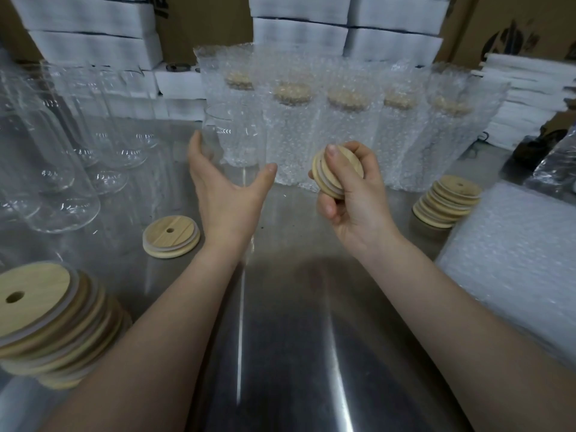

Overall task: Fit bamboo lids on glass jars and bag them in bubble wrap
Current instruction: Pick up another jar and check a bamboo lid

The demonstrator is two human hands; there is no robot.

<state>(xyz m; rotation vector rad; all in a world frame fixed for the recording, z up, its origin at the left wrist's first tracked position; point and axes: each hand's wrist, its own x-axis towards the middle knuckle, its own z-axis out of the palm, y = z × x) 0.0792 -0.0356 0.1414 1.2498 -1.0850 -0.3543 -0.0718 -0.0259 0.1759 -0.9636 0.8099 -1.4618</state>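
Head view. Brushed steel bench (pixel 296 322), both forearms reaching in from the near edge.

Right hand (pixel 352 194): raised off the bench at centre-right, fingers and thumb curled round a round pale bamboo lid with a white seal ring (pixel 338 173), held tilted on edge.

Left hand (pixel 224 188): released, fingers straight and spread, thumb out, holding nothing. It cups toward an uncovered clear glass jar (pixel 230 132) standing just beyond it; contact with the glass cannot be told.

Right of that jar, a row of lidded jars in clear bubble-wrap bags (pixel 343 129) stands across the far middle.

Far left: a cluster of empty clear glass jars (pixel 56 169).

A single bamboo lid with a centre hole (pixel 171 236) lies flat left of the left wrist. A slumped stack of bamboo lids (pixel 46 319) sits near left, and a second lid stack (pixel 448 202) at right, just beside a flat pile of bubble-wrap bags (pixel 514 254).

Far back: stacked white boxes (pixel 93 32).
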